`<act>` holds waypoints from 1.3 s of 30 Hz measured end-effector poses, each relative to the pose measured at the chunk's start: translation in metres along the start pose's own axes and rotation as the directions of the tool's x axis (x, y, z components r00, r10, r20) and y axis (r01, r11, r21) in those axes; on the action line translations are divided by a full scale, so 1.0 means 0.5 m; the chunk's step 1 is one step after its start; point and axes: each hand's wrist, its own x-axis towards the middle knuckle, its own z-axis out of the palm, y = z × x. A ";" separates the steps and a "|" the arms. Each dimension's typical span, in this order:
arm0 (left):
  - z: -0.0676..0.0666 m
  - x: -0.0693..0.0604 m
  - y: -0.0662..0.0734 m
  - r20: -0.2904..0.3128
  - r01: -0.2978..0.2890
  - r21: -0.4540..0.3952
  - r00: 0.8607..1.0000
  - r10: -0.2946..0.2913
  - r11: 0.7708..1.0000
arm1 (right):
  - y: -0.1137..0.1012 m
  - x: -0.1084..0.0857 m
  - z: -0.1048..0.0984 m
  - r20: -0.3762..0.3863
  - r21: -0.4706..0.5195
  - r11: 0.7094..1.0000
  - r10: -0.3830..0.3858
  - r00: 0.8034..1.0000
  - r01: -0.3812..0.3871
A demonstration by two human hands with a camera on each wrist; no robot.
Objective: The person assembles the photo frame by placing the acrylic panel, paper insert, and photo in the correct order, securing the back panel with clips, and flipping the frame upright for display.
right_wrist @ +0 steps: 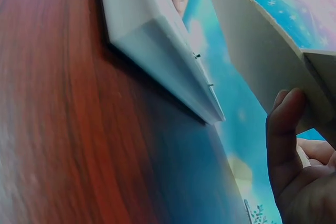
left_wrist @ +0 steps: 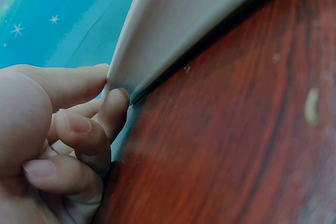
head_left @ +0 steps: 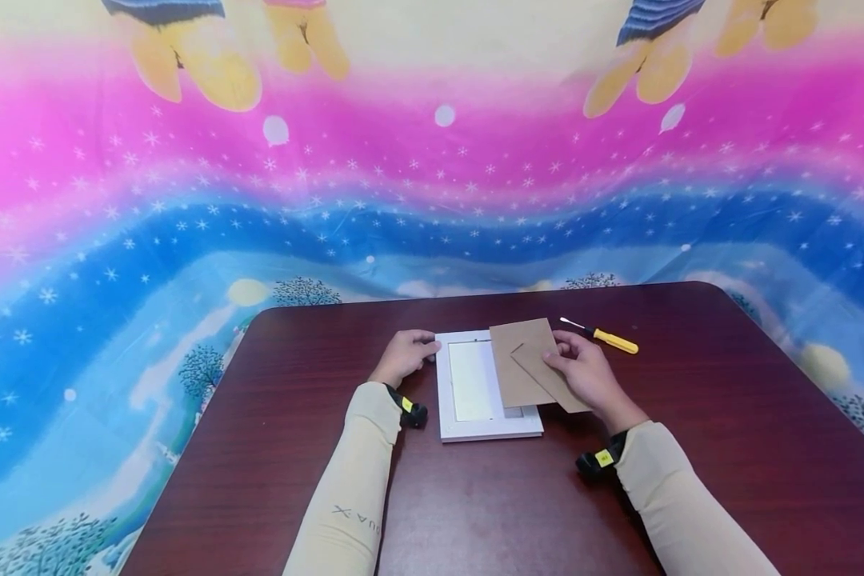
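A white frame [head_left: 454, 431] lies on the table, a pale panel [head_left: 470, 382] showing inside it. My left hand [head_left: 406, 355] pinches the frame's upper left corner; in the left wrist view, thumb and fingertips of the hand [left_wrist: 68, 129] meet at the corner of the white frame [left_wrist: 168, 24]. Over the frame's right part, my right hand [head_left: 589, 376] holds up a brown backing board [head_left: 522, 376] with a flap standing out from it. The right wrist view has the board [right_wrist: 257, 40] raised off the frame [right_wrist: 157, 51], gripped by the hand [right_wrist: 299, 166]. Small dark tabs line the frame's inner edge.
A screwdriver with a yellow handle [head_left: 615, 342] lies beyond my right hand. The dark red table [head_left: 475, 512] has its far edge against a printed cloth [head_left: 432, 176]. Each wrist bears a black strapped camera.
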 end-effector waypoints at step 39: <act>0.003 0.002 -0.005 -0.010 -0.012 -0.009 1.000 0.012 1.000 | -0.032 0.013 0.110 0.042 -0.069 0.998 0.000 0.999 0.003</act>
